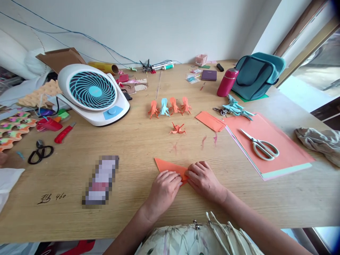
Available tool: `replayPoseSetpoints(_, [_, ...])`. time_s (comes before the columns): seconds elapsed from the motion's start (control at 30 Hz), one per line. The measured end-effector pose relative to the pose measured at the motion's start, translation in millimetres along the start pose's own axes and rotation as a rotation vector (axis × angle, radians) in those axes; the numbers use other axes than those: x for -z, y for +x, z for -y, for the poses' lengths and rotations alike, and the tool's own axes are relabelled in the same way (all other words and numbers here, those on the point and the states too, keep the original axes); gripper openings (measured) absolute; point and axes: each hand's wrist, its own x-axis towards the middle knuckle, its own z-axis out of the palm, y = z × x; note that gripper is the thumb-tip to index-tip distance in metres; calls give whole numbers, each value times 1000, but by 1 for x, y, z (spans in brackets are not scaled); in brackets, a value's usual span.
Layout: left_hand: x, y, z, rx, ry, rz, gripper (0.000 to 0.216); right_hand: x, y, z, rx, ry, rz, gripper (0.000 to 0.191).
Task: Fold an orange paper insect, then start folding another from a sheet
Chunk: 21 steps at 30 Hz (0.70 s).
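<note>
A folded orange paper [166,165] lies on the wooden table [239,198] near the front edge. My left hand [164,189] rests on its near side with the fingers curled down, pressing the paper. My right hand [204,180] presses its right end, fingertips meeting those of the left hand. Beyond the paper sits one small orange folded figure [177,129]. Farther back stands a row of orange and blue folded figures [170,106].
A stack of orange paper sheets [268,147] with white-handled scissors [261,145] lies to the right. A white and teal fan [92,94] stands at the left, black scissors [39,153] and a red knife [64,132] near it. A teal bag [256,74] and red flask [227,82] stand behind.
</note>
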Motion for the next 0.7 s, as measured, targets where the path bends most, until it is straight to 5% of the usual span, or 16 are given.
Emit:
replayPoseSetpoints(0.3, [1, -3, -1, 1, 59, 35, 20, 16, -25, -17, -179, 43, 13, 9])
replayPoseSetpoints(0.7, [5, 10, -16, -26, 177, 186, 14, 16, -30, -12, -58, 69, 29, 22])
